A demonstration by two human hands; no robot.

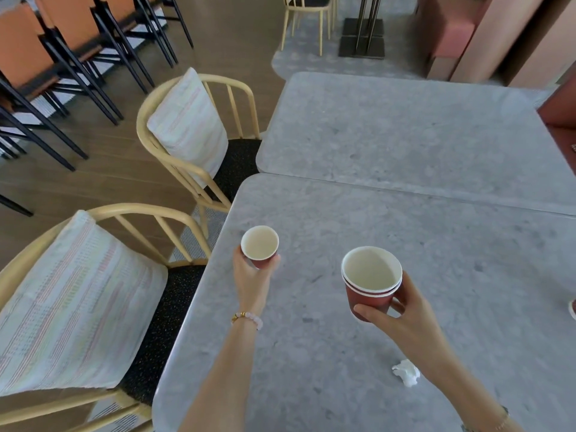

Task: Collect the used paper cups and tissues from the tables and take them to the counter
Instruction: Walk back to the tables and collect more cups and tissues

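Note:
My left hand [251, 277] grips a single red paper cup [259, 246] with a white inside, held near the left edge of the near grey table [311, 353]. My right hand [394, 313] holds two red paper cups stacked one inside the other [371, 277], above the table's middle. Both look empty. A crumpled white tissue [406, 372] lies on the table just below my right forearm. At the far right edge of the view a small part of another object [573, 308] shows, too cut off to identify.
A second grey table [405, 135] butts against the far side of the near one. Two cream chairs with striped cushions [187, 126] [71, 300] stand along the left side. Orange chairs with black legs [62, 42] line the far left.

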